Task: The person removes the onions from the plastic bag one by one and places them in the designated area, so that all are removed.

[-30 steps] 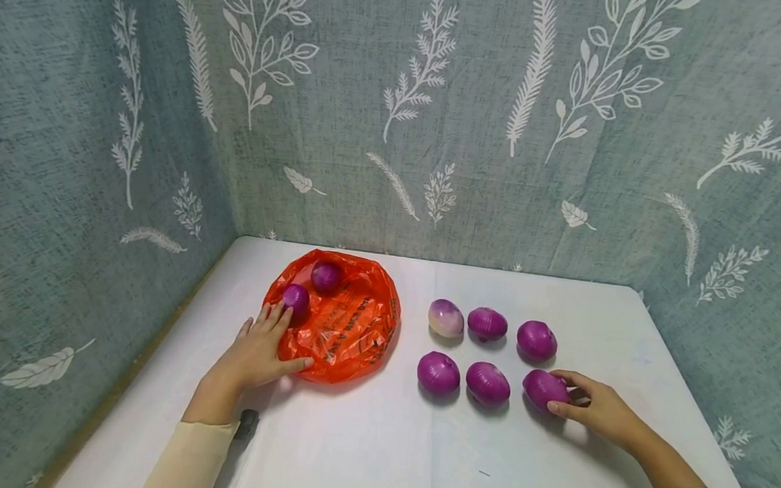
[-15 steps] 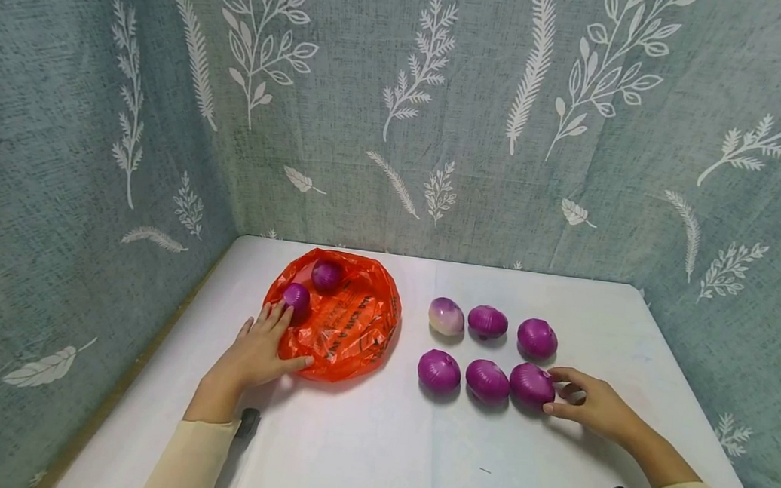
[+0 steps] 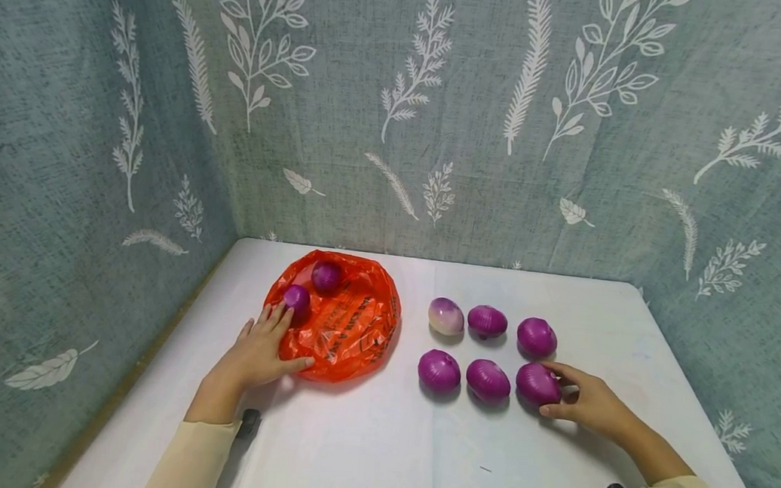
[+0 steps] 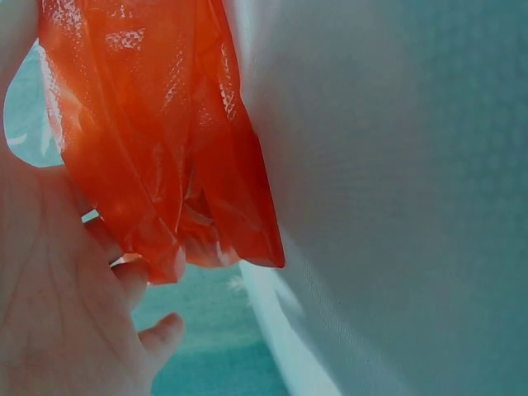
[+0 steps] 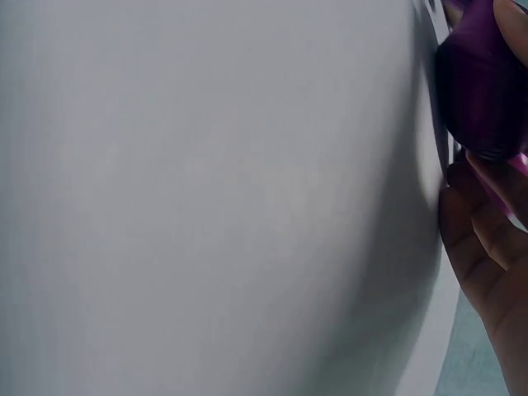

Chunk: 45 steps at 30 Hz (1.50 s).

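Note:
My right hand grips a purple onion between thumb and fingers, at the right end of the front row. The same onion shows dark at the upper right of the right wrist view. My left hand lies spread over the left rim of a round, shallow holder covered in a red plastic bag. Its fingertips touch or nearly touch one small purple onion inside; another onion sits behind that one. In the left wrist view, the crinkled red bag hides part of the fingers.
Two more purple onions stand in the front row. Behind them are a pale-and-purple onion and two purple onions. Leaf-patterned cloth walls the white table at back and sides.
My right hand's onion first shifted left, close against its neighbour, then slightly back to the right, leaving a small gap. The left hand and the red bag have stayed put.

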### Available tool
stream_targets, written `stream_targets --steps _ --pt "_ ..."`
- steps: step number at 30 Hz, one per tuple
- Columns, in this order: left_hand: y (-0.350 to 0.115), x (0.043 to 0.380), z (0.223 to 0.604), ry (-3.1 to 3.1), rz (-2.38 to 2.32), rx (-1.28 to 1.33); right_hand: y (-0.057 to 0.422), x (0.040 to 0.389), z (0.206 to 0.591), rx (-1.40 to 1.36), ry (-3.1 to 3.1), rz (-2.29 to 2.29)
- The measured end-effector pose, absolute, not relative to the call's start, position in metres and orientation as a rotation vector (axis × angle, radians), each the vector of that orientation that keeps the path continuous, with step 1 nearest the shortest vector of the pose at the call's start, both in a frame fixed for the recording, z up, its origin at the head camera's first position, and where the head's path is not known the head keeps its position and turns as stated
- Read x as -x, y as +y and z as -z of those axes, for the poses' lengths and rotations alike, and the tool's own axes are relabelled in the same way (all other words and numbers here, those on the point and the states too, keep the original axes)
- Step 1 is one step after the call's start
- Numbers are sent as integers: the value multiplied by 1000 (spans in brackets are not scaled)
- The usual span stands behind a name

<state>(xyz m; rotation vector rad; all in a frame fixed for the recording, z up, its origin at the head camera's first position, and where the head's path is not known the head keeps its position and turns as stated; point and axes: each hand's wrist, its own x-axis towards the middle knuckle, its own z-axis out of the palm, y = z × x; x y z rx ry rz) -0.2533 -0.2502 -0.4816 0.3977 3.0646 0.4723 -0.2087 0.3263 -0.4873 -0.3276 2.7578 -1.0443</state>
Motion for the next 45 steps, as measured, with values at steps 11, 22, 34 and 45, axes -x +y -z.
stream_targets --steps 11,22,34,45 --pt "-250 251 479 3061 -469 -396 341 199 481 365 2725 1027" --pt "-252 250 483 3060 -472 -393 340 202 474 435 2725 1026" --pt "-250 253 481 3086 -443 -425 320 221 443 618 2826 935" --pt "-248 248 480 3068 -464 -389 257 255 416 832 2745 791"
